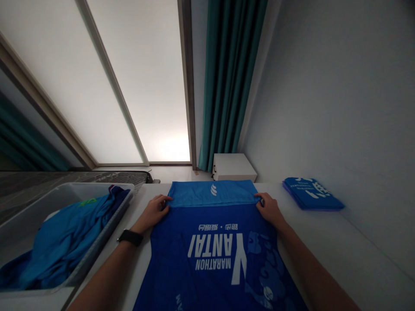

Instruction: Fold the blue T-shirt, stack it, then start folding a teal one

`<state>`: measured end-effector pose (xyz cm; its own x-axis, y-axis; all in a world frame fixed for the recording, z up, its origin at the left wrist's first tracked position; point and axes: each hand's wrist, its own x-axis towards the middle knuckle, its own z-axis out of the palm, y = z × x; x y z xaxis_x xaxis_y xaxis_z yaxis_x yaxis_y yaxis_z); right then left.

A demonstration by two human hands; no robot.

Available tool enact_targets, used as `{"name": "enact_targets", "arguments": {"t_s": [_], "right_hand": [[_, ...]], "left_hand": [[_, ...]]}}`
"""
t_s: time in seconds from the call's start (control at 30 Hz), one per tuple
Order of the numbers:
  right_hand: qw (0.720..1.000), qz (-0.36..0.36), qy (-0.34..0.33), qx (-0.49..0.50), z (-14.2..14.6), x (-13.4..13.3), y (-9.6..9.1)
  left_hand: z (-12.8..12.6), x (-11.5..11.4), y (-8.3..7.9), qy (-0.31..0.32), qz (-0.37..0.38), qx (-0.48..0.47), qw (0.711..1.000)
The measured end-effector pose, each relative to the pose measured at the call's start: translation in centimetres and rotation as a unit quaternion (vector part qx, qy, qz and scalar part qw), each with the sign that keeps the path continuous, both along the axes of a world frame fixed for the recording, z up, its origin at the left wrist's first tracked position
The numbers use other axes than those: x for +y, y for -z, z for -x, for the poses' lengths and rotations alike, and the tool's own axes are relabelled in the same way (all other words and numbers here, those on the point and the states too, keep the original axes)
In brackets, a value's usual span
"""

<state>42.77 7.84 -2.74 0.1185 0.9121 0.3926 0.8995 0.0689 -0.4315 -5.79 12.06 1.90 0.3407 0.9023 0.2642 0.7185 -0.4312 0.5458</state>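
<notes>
A blue shirt (210, 255) with white "MARATHON" lettering lies flat on the white table (327, 246) in front of me. Its far part is folded over as a lighter blue band (212, 193). My left hand (154, 211) pinches the left end of that fold, fingers closed on the cloth. My right hand (269, 208) grips the right end of the same fold in the same way. A black watch (130, 237) sits on my left wrist.
A grey bin (39, 203) at the left holds several crumpled blue shirts (65, 239). A stack of folded blue shirts (309, 193) lies at the table's far right, by the wall. Beyond the table stand a white cabinet (234, 167) and a teal curtain (231, 82).
</notes>
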Motion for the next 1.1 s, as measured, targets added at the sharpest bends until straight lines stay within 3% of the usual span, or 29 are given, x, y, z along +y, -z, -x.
{"name": "enact_targets", "arguments": {"t_s": [0.27, 0.5, 0.7, 1.1], "right_hand": [[0.999, -0.015, 0.013, -0.050, 0.5, -0.3, 0.2], [0.997, -0.005, 0.025, -0.075, 0.7, -0.6, -0.1], [0.993, -0.001, 0.047, -0.104, 0.9, -0.8, -0.4], [0.993, -0.003, 0.010, -0.121, 0.9, -0.7, -0.5]], "left_hand": [[0.5, 0.2, 0.5, 0.035, 0.001, 0.004, 0.999], [0.4, 0.1, 0.9, -0.008, -0.005, -0.007, 1.000], [0.3, 0.0, 1.2, -0.003, -0.021, -0.006, 1.000], [0.5, 0.0, 0.7, 0.022, 0.007, -0.003, 1.000]]}}
